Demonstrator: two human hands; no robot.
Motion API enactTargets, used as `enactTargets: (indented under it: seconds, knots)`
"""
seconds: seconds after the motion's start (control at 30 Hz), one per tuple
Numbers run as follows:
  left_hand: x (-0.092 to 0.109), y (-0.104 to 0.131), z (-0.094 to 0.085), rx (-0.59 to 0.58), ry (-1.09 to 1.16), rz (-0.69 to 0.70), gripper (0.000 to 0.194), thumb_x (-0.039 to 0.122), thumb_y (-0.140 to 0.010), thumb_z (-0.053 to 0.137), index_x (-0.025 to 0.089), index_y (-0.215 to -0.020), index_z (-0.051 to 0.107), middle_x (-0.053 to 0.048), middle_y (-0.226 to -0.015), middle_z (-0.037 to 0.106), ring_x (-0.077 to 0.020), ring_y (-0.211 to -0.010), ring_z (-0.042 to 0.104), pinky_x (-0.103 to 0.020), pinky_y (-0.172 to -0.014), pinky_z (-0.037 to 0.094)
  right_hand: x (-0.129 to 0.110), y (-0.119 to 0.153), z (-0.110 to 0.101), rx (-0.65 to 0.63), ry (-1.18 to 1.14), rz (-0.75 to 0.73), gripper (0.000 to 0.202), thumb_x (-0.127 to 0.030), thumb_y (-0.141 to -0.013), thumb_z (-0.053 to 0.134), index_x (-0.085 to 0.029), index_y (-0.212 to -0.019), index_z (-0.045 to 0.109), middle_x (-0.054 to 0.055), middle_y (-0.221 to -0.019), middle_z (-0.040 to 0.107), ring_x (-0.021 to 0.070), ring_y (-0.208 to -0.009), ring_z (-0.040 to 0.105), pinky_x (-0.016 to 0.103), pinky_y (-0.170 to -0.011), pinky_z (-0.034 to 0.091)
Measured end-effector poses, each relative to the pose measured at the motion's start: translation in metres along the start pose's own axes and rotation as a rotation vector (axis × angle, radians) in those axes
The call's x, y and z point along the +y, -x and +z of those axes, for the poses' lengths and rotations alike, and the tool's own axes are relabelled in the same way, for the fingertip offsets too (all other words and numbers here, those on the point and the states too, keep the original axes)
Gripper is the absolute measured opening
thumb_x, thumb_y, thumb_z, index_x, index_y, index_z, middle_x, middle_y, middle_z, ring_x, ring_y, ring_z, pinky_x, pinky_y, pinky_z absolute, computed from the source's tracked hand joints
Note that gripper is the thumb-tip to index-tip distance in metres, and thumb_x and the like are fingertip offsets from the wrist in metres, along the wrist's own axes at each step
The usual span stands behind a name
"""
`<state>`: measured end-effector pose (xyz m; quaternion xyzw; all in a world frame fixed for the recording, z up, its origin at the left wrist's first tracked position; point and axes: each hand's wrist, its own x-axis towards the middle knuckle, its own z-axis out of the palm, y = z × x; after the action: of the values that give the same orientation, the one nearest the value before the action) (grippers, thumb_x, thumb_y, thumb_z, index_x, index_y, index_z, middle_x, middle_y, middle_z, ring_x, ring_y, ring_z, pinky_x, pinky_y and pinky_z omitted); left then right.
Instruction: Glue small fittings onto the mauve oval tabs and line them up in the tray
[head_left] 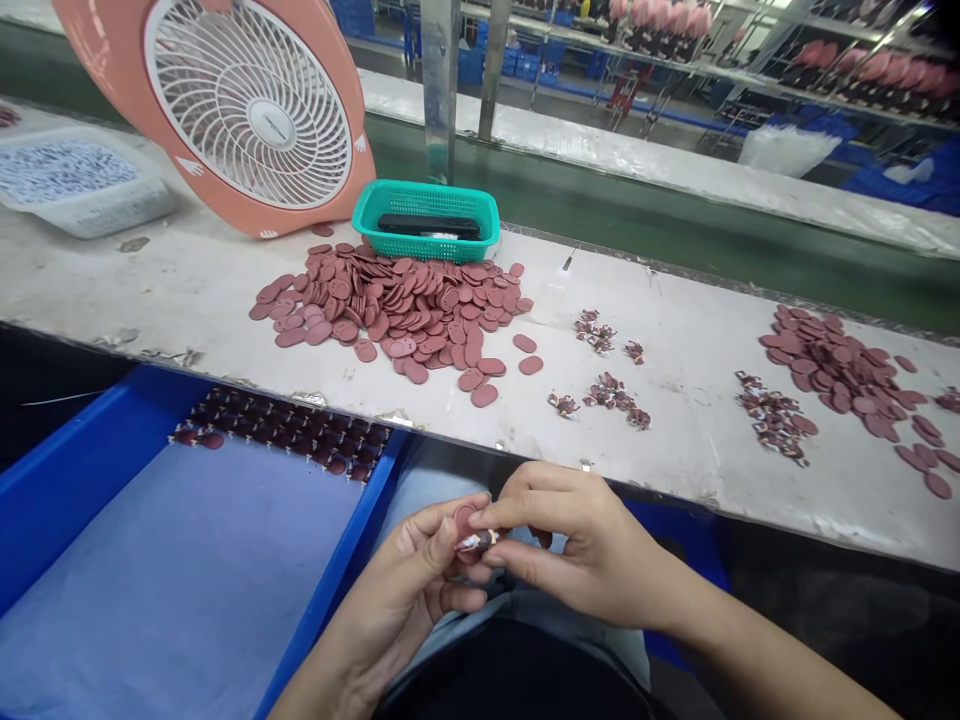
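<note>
My left hand [420, 570] pinches a reddish-brown oval disc [464, 518] between thumb and fingers, above my lap. Against the disc, my right hand [562, 530] grips a small painted figurine [480, 541], brown with white and orange parts, between thumb and fingertips. The two pieces touch; whether they are joined I cannot tell. In front of my hands, a large heap of the same oval discs [405, 300] lies on the white bench [420, 410]. Small clusters of similar figurines [611, 392] lie to the right of it.
At left, a blue bin [82, 470] holds rows of brown pieces [285, 430] over a bluish sheet. Behind the heap stand a green basket [425, 245] and an orange fan [255, 110]. A white tub [90, 190] sits far left. More discs [840, 365] and figurines [772, 420] lie right.
</note>
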<state>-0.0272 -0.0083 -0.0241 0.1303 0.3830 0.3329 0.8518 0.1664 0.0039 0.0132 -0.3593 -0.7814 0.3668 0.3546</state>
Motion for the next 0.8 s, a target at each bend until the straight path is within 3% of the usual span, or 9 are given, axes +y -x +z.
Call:
enactTargets:
  seconds: [0.17, 0.23, 0.37, 0.43, 0.5, 0.63, 0.8]
  knots:
    - [0.005, -0.002, -0.002, 0.01, 0.004, 0.016, 0.046, 0.046, -0.068, 0.086, 0.018, -0.104, 0.078, -0.005, -0.077, 0.073, -0.0153, -0.066, 0.069, -0.018, -0.048, 0.056, 0.003, -0.001, 0.005, 0.064, -0.026, -0.007, 0.02, -0.016, -0.091, 0.067, -0.019, -0.111, 0.072, 0.004, -0.085, 0.068, 0.0126, -0.076, 0.065, 0.023, -0.07, 0.054]
    - [0.007, -0.003, -0.005, 0.071, -0.014, 0.072, 0.051, 0.051, -0.069, 0.083, 0.019, -0.108, 0.076, -0.008, -0.087, 0.075, -0.0186, -0.071, 0.071, -0.022, -0.049, 0.058, 0.005, -0.003, 0.011, 0.145, 0.049, -0.057, 0.019, -0.016, -0.091, 0.067, -0.018, -0.109, 0.071, 0.004, -0.086, 0.068, 0.0127, -0.075, 0.065, 0.023, -0.068, 0.054]
    - [0.003, 0.0, -0.01, 0.399, -0.082, 0.457, 0.034, 0.041, -0.068, 0.087, 0.02, -0.092, 0.075, -0.001, -0.08, 0.073, -0.0143, -0.066, 0.064, -0.022, -0.056, 0.057, 0.01, -0.01, 0.032, 0.333, 0.361, -0.172, 0.021, -0.013, -0.091, 0.065, -0.018, -0.112, 0.066, 0.006, -0.085, 0.068, 0.0153, -0.072, 0.062, 0.027, -0.064, 0.053]
    - [-0.001, 0.0, -0.012, 0.476, -0.144, 0.623, 0.031, 0.036, -0.061, 0.092, 0.02, -0.081, 0.074, 0.001, -0.074, 0.07, -0.0119, -0.062, 0.059, -0.019, -0.055, 0.052, 0.015, -0.015, 0.046, 0.355, 0.489, -0.23, 0.025, -0.011, -0.091, 0.064, -0.016, -0.116, 0.063, 0.006, -0.082, 0.068, 0.0163, -0.068, 0.059, 0.03, -0.061, 0.051]
    - [-0.002, 0.0, -0.014, 0.488, -0.177, 0.704, 0.03, 0.033, -0.058, 0.094, 0.02, -0.075, 0.073, 0.002, -0.07, 0.068, -0.0111, -0.061, 0.056, -0.018, -0.054, 0.049, 0.02, -0.022, 0.06, 0.358, 0.55, -0.287, 0.026, -0.012, -0.092, 0.063, -0.014, -0.118, 0.061, 0.007, -0.079, 0.068, 0.0164, -0.064, 0.055, 0.03, -0.058, 0.048]
    - [0.002, -0.001, -0.022, 0.539, -0.155, 0.695, 0.028, 0.036, -0.061, 0.091, 0.019, -0.071, 0.072, 0.003, -0.063, 0.064, -0.0096, -0.054, 0.052, -0.018, -0.051, 0.048, 0.027, -0.04, 0.083, 0.357, 0.545, -0.318, 0.02, -0.012, -0.093, 0.062, -0.011, -0.112, 0.065, 0.007, -0.076, 0.068, 0.017, -0.064, 0.053, 0.03, -0.056, 0.048]
    - [0.018, -0.001, -0.053, 0.652, -0.209, 0.617, 0.037, 0.049, -0.066, 0.084, 0.019, -0.083, 0.071, -0.006, -0.088, 0.074, -0.0202, -0.075, 0.068, -0.026, -0.057, 0.056, 0.016, -0.051, 0.091, 0.276, 0.555, -0.381, 0.017, -0.012, -0.09, 0.066, -0.008, -0.106, 0.067, 0.005, -0.067, 0.065, 0.0159, -0.056, 0.052, 0.03, -0.05, 0.044]
